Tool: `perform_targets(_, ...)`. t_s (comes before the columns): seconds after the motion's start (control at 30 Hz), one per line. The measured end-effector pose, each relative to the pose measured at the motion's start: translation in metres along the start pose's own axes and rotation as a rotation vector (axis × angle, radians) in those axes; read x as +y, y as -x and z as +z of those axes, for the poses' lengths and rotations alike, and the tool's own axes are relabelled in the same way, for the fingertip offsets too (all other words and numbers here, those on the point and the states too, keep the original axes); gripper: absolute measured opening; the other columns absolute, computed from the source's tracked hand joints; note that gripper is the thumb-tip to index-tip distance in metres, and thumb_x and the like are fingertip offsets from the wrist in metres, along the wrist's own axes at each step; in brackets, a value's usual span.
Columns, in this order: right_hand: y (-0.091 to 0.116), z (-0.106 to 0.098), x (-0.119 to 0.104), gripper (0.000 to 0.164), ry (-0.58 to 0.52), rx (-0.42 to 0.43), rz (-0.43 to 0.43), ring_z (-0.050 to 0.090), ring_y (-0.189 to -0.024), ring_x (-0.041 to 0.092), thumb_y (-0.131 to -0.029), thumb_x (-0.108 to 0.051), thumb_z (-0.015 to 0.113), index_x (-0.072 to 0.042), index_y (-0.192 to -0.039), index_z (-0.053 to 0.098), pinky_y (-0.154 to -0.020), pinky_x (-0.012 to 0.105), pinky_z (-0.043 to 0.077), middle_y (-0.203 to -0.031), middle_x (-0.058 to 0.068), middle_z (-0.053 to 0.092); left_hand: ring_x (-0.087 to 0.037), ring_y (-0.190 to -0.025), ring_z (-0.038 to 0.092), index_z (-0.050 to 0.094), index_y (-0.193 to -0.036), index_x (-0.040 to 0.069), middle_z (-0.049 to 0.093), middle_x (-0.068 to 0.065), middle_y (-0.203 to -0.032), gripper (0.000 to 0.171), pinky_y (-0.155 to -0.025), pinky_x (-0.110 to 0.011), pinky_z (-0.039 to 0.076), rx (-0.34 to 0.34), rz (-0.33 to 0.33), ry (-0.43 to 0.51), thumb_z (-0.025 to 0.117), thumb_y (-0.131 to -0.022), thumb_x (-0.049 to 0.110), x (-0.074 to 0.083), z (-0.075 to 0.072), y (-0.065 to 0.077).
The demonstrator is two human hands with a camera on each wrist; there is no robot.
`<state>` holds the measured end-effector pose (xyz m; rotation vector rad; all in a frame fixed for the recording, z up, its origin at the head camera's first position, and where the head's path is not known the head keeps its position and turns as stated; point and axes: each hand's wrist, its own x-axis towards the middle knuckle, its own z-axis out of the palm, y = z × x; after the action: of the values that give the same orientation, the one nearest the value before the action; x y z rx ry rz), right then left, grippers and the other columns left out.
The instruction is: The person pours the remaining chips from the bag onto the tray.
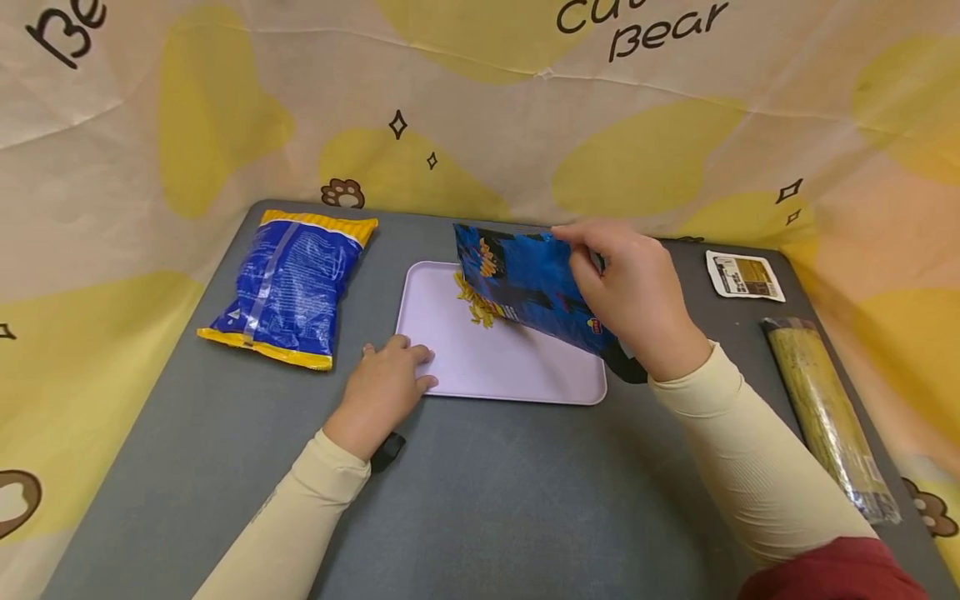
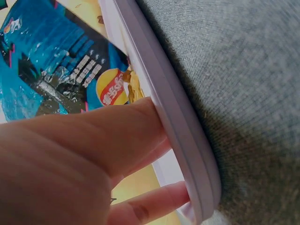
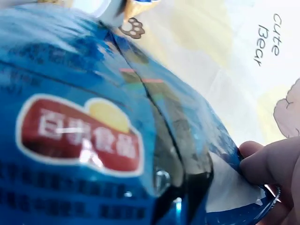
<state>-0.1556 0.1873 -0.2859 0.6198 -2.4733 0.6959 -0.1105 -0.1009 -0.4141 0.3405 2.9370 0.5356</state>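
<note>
My right hand [image 1: 633,287] pinches the bottom end of a blue snack bag [image 1: 528,271], tilted over a pale lilac tray [image 1: 517,375]. Yellow, curly snack pieces [image 1: 480,312] lie at the bag's lower left end, on the tray. In the right wrist view, a thumb and fingers [image 3: 269,161] grip the bag's edge. At the tray's near left corner, my left hand [image 1: 386,383] rests with its fingers spread on the rim. The left wrist view shows its fingertips [image 2: 177,191] touching the rim's inner side.
A blue and yellow packet [image 1: 292,287] lies to the left of the tray. On the right are a small flat packet [image 1: 745,276] and a long, clear-wrapped yellowish bundle [image 1: 825,408]. A patterned cloth [image 1: 480,100] rises behind the grey table [image 1: 517,500].
</note>
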Motion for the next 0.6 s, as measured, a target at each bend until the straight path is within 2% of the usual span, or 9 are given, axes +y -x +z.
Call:
perform_targets(0.2, 0.0004, -0.0013, 0.0005, 0.03, 0.003, -0.001, 0.008, 0.072, -0.099, 0.023, -0.104, -0.005, 0.06, -0.012, -0.125, 0.08, -0.07, 0.038, 0.051, -0.122, 0.003, 0.077, -0.054, -0.119, 0.064, 0.075, -0.128, 0.006, 0.064, -0.028, -0.132, 0.036, -0.113, -0.074, 0.033, -0.005, -0.002, 0.005, 0.08, -0.097, 0.024, -0.0005, 0.0011, -0.0006)
perform_targets(0.3, 0.0012, -0.0017, 0.0011, 0.03, 0.015, -0.03, 0.017, 0.072, -0.109, 0.022, -0.104, -0.007, 0.06, -0.012, -0.126, 0.08, -0.073, 0.039, 0.053, -0.124, 0.003, 0.077, -0.054, -0.118, 0.064, 0.075, -0.128, 0.006, 0.064, -0.028, -0.132, 0.036, -0.113, -0.074, 0.033, -0.003, 0.0, 0.005, 0.08, -0.097, 0.024, -0.0004, 0.0012, -0.0007)
perform_targets(0.4, 0.0023, -0.0037, 0.001, 0.029, 0.022, -0.017, 0.023, 0.072, -0.108, 0.022, -0.104, -0.007, 0.06, -0.012, -0.126, 0.08, -0.072, 0.039, 0.052, -0.124, 0.003, 0.077, -0.052, -0.118, 0.065, 0.076, -0.127, 0.005, 0.064, -0.028, -0.132, 0.036, -0.113, -0.074, 0.033, -0.003, 0.005, 0.004, 0.08, -0.097, 0.024, -0.0002, 0.0011, -0.0008)
perform_targets(0.5, 0.0039, -0.0056, 0.0014, 0.03, 0.028, -0.031, 0.035, 0.071, -0.097, 0.021, -0.105, -0.007, 0.06, -0.013, -0.127, 0.08, -0.068, 0.039, 0.049, -0.125, 0.002, 0.076, -0.051, -0.118, 0.066, 0.075, -0.128, 0.005, 0.064, -0.028, -0.132, 0.037, -0.113, -0.074, 0.033, -0.001, 0.006, 0.001, 0.08, -0.097, 0.024, 0.0, 0.0009, -0.0012)
perform_targets(0.6, 0.0056, -0.0074, 0.0028, 0.03, 0.035, -0.036, 0.037, 0.071, -0.097, 0.021, -0.105, -0.007, 0.06, -0.013, -0.127, 0.079, -0.067, 0.037, 0.047, -0.125, 0.002, 0.076, -0.051, -0.118, 0.066, 0.075, -0.128, 0.005, 0.065, -0.028, -0.132, 0.037, -0.114, -0.074, 0.032, 0.0, 0.006, 0.0, 0.08, -0.097, 0.025, 0.0004, 0.0005, -0.0015)
